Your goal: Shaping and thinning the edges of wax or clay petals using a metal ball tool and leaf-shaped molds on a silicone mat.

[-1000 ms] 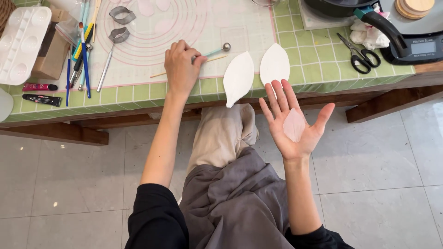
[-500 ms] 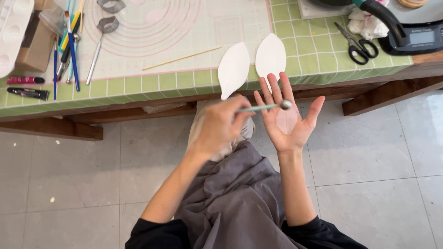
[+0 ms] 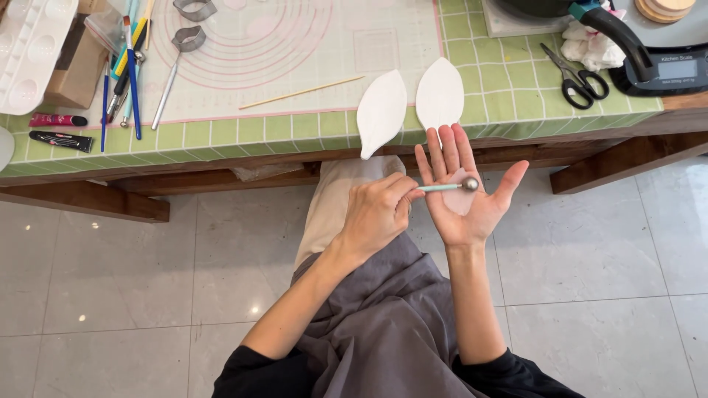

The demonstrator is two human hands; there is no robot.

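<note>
Place: a home craft corner, set up for modelling soft paste or clay.
Worktop: a low wooden worktop [image 3: 88, 197] under a green gridded cutting mat [image 3: 509, 81].
Mat: a pale rolling mat [image 3: 295, 51] printed with rings.
Tools: brushes [image 3: 133, 74], metal cutters [image 3: 189, 38], a thin wooden stick [image 3: 301, 93], scissors [image 3: 575, 77], paint tubes [image 3: 59, 130].
Weighing: a small digital scale [image 3: 664, 70].
Floor: pale glossy household tiles [image 3: 110, 295].

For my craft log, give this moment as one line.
left hand: holds ball tool | right hand: open, pale petal piece on palm | tool ball on piece
</note>
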